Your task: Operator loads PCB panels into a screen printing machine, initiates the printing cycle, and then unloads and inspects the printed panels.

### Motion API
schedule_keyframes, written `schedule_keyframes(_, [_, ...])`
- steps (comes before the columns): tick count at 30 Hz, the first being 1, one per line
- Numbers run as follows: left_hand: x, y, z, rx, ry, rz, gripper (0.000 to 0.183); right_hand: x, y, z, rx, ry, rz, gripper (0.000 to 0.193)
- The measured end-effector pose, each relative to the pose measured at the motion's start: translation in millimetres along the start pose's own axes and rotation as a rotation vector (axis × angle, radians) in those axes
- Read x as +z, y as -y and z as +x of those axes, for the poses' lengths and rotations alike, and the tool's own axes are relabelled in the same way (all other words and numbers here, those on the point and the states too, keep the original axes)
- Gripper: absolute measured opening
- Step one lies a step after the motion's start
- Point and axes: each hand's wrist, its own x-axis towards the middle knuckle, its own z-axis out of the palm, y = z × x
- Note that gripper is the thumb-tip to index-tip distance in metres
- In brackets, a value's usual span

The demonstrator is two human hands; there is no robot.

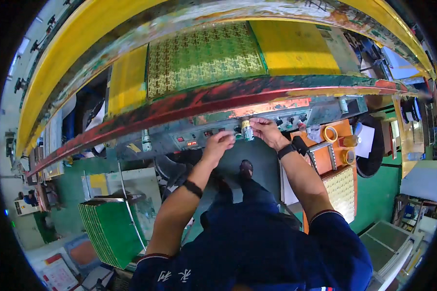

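My right hand is at the front of a machine, thumb and fingers closed at the top of a small cylindrical fitting, pale yellow above and whitish with green stains below. Just left of it, my left hand has its fingers bent and drawn together; whatever they may hold is too small to make out. Behind both hands runs the grey control panel, with a lit red display and dark knobs. Above it stretches a paint-stained red bar.
A patterned screen with yellow borders lies beyond the bar, under a curved yellow frame. An orange table on the right carries tape rolls and a patterned sheet. Green stacked boards stand at lower left.
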Motion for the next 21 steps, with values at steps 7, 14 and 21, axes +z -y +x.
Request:
schedule_keyframes(7, [34.3, 5.7, 48.6, -0.035, 0.005, -0.243, 0.027, -3.4, 2.9, 6.5, -0.018, -0.029, -0.011, 0.011])
schedule_keyframes(14, [40.9, 5.1, 47.7, -0.010, -0.062, -0.200, 0.028, -6.7, -0.8, 13.5, -0.009, 0.005, 0.068, 0.014])
schedule_keyframes(21, [32.6, 12.2, 43.1, -0.011, -0.063, -0.184, 0.027, 7.7, -2.1, -0.4, -0.056, -0.170, 0.110, 0.015])
